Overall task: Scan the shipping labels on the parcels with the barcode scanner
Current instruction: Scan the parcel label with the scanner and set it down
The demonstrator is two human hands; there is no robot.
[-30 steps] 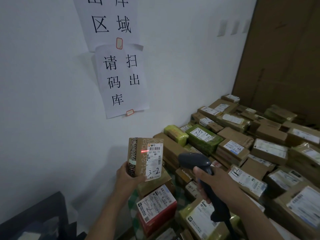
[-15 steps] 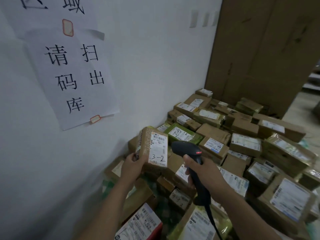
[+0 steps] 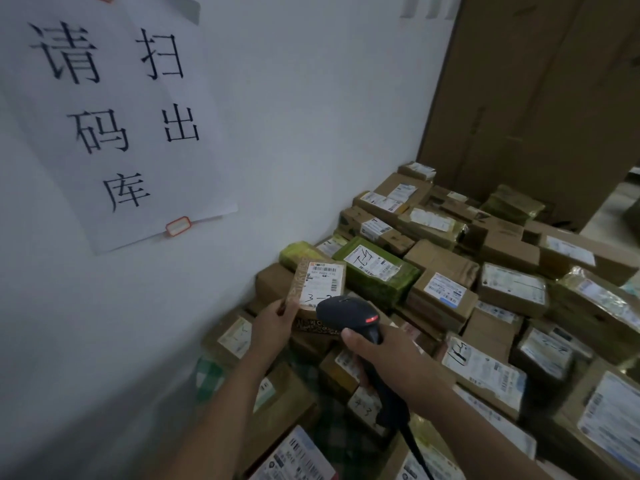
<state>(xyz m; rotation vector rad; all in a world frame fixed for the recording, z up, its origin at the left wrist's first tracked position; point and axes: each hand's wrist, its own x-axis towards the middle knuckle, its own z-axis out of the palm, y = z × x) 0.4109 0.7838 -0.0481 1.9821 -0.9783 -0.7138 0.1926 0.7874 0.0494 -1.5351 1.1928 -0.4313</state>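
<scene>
**Left hand pinches a small parcel, right hand wraps the scanner**

The left hand (image 3: 273,323) grips a small brown parcel (image 3: 300,279) by its lower left edge, thumb on the front and fingers behind. The parcel is tilted so that its white shipping label (image 3: 323,280) faces the camera. Up and to the left of this grip, a paper sign (image 3: 114,126) with large black characters is stuck to the white wall (image 3: 311,116).

Just right of the held parcel, the dark head of the barcode scanner (image 3: 346,311) covers the label's lower right corner and part of a handwritten "3-". A red light (image 3: 371,319) glows on top of the head. The right hand (image 3: 391,362) is curled tight around the scanner's handle, and a black cable (image 3: 415,448) runs down from its base.

Beyond and to the right of both grips, a green parcel (image 3: 377,271) lies in a pile of labelled cardboard boxes (image 3: 512,285). Tall brown panels (image 3: 536,98) stand behind the pile on the far right.
</scene>
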